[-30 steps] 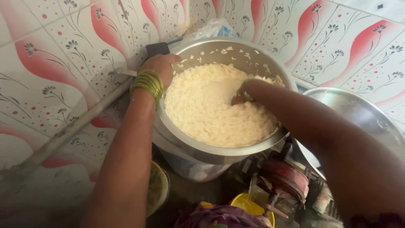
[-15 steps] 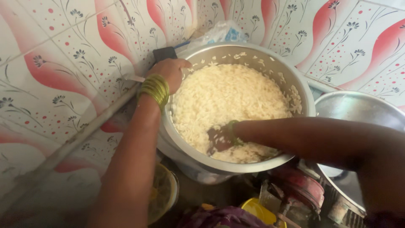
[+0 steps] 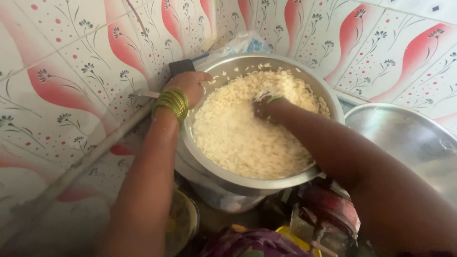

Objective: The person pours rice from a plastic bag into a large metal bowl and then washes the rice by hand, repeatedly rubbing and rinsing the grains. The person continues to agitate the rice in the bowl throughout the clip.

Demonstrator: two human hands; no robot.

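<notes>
Right hand (image 3: 266,102) moved to rice (image 3: 243,138) far side.

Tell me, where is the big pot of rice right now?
In the head view the pot sits centre, against the tiled wall; the left hand grips its rim, the right hand is in the rice.

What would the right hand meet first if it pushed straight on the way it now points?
The right hand is buried in the rice, pointing toward the far wall of the steel pot; probably more rice first, then that wall.
</notes>
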